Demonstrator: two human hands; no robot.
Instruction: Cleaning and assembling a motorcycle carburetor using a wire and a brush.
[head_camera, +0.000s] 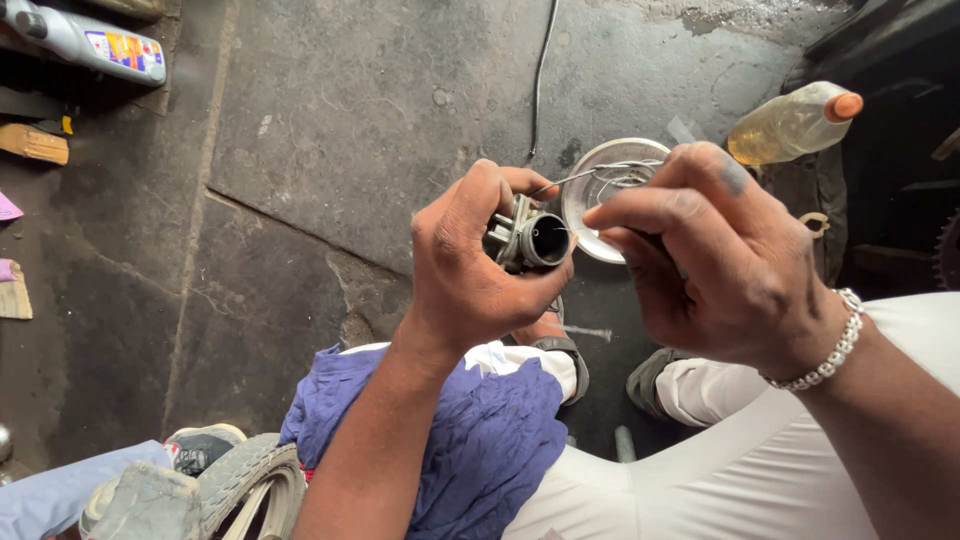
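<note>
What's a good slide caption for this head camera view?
Left hand grips a small metal carburetor-like part while right hand feeds thin wire above a shallow bowl.

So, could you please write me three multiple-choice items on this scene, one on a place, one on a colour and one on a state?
1. Where does the plastic bottle of yellowish liquid lie?
A. upper right, beside the round dish
B. on the blue cloth
C. in the left hand

2. What colour is the cloth on the person's lap?
A. red
B. blue-purple
C. green

3. How does the left hand stand?
A. open and flat
B. shut on the small metal part
C. resting on the tyre

Answers: 1 A, it lies on the floor by the dish; 2 B, the folds show blue-purple; 3 B, the fingers wrap the part, while the right hand pinches a thin wire.
</note>
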